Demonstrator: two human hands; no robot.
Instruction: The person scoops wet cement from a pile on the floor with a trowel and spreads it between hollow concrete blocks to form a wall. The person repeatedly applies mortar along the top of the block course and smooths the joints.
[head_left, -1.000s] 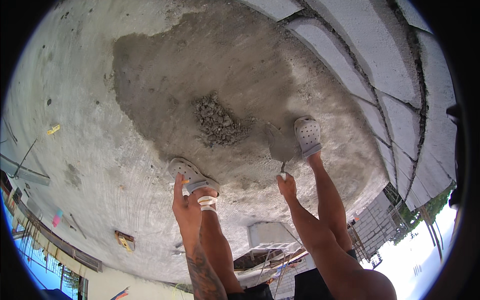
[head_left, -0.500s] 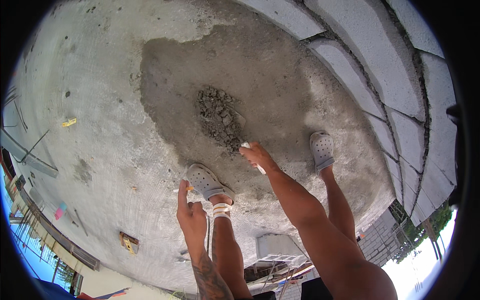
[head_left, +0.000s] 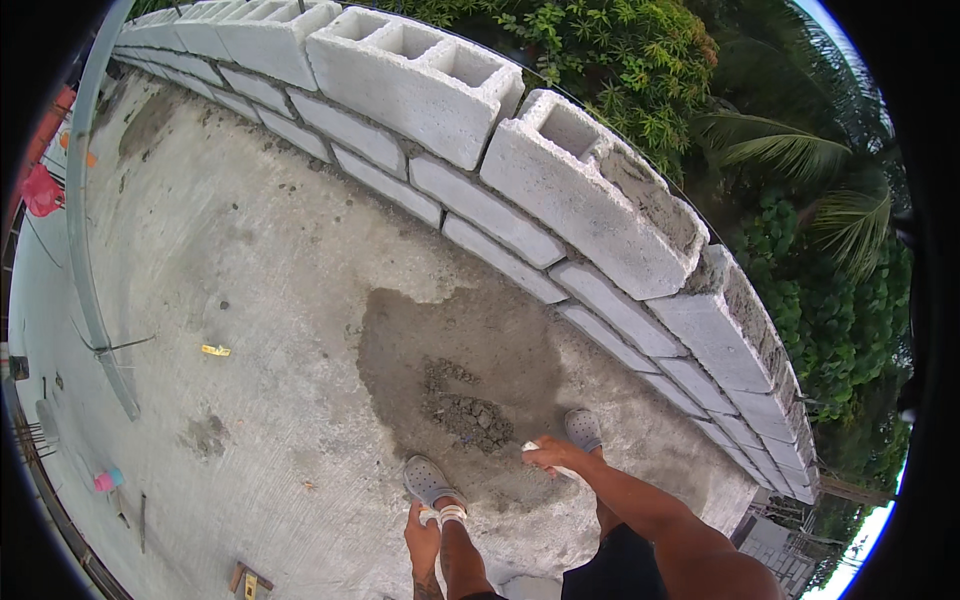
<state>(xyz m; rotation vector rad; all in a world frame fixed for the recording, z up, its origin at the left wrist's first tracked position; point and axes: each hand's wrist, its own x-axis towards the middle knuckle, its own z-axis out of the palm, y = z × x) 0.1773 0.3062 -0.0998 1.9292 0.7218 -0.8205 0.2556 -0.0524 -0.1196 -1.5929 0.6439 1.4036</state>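
My right hand (head_left: 548, 456) is closed round the white handle of a trowel (head_left: 569, 473); its blade is hard to make out now. Just left of that hand lies a small heap of crumbly grey mortar (head_left: 478, 422), on a damp dark patch (head_left: 400, 330) of the concrete floor. Low down beside my left shoe, my left hand (head_left: 423, 540) is partly curled, with a cigarette (head_left: 428, 516) at its fingers, small and hard to see against the white ankle wrap (head_left: 453, 513).
A grey hollow-block wall (head_left: 490, 205) curves along the far and right sides, with greenery behind it. My feet in grey clogs (head_left: 428, 480) straddle the mortar's near side. A long metal channel (head_left: 85, 230), a yellow scrap (head_left: 215, 350) and a pink-and-blue object (head_left: 107, 480) lie left.
The view has tilted up, bringing the wall top and plants in. The mortar heap has been scraped apart, with a streak through it. My right hand has shifted rightward from the heap.
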